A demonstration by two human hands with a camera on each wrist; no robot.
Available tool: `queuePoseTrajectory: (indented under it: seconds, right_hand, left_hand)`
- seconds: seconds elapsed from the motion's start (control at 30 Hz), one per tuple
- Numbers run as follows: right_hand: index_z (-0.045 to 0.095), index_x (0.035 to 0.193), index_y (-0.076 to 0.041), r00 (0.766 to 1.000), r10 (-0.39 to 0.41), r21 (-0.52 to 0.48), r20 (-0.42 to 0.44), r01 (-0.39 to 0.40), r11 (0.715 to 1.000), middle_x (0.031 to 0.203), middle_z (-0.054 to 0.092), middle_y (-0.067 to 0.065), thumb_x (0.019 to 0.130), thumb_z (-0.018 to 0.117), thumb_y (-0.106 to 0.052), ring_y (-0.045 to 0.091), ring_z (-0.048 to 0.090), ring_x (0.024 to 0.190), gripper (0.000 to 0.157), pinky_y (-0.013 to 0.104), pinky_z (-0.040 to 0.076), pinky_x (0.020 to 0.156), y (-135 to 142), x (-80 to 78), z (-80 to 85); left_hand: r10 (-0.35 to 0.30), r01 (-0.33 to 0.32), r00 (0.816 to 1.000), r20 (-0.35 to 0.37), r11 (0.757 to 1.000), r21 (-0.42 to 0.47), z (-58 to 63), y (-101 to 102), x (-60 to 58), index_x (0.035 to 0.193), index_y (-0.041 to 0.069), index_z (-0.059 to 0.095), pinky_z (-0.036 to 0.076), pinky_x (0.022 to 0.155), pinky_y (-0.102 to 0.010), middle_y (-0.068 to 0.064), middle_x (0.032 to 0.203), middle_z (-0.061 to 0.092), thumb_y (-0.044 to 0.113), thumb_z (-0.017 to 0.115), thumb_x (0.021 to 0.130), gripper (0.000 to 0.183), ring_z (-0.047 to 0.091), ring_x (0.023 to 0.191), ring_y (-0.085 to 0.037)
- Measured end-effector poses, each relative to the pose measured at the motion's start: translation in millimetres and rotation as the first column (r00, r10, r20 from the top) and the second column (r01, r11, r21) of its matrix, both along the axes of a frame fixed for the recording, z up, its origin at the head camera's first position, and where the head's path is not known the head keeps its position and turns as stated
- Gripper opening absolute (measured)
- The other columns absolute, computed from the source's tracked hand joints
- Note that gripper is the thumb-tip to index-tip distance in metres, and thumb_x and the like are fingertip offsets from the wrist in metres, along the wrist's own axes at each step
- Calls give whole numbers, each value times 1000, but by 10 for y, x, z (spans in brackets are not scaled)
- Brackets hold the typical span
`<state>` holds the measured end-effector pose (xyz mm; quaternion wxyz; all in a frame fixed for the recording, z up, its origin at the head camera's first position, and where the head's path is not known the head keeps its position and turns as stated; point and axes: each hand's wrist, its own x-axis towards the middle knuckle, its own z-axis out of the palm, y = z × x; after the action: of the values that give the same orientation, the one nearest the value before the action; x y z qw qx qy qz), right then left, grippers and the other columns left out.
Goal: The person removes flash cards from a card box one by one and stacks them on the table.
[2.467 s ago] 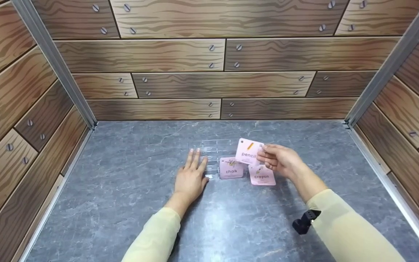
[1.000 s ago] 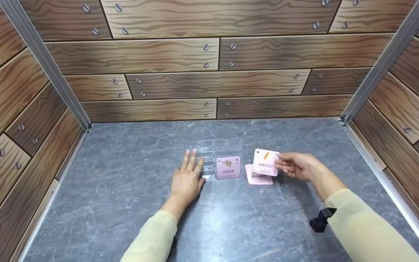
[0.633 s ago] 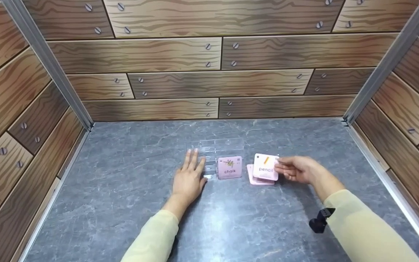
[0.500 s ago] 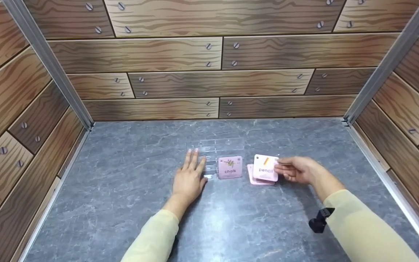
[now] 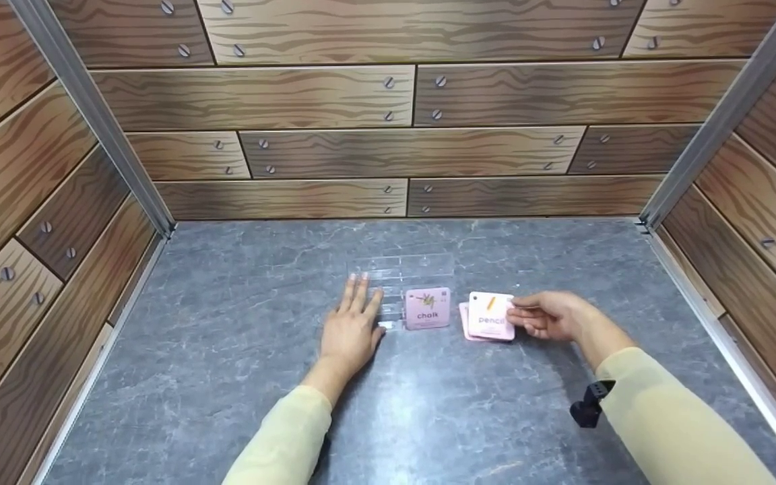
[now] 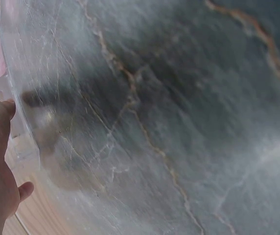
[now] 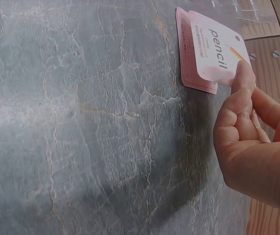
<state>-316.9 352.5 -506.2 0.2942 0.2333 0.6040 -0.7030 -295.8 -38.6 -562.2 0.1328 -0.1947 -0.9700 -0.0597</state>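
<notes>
Pink cards (image 5: 428,318), seemingly three given overlap; clear tray (image 5: 427,265), one.

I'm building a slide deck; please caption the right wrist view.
Right hand pinching a square, round-cornered, pale-pink "pencil" card that partly covers another pink card above a grey marbled surface.

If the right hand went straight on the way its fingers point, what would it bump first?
Probably the chalk card: the pencil card that the right hand pinches would reach it first. I can't tell the heights well, so it might pass over instead.
</notes>
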Motion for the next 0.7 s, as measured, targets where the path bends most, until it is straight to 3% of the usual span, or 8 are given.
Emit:
queuePoseTrajectory:
  seconds: [0.7]
  right_hand:
    - [75,94,-9,998,49,36,35,-50,998,85,80,3,111,53,-13,9,77,76,28,18,55,67,-57,-76,-73]
  left_hand:
    - [-2,2,1000,8,1000,11,-13,-7,-12,161,16,48,55,101,-56,-14,173,29,42,73,99,72,22,161,-34]
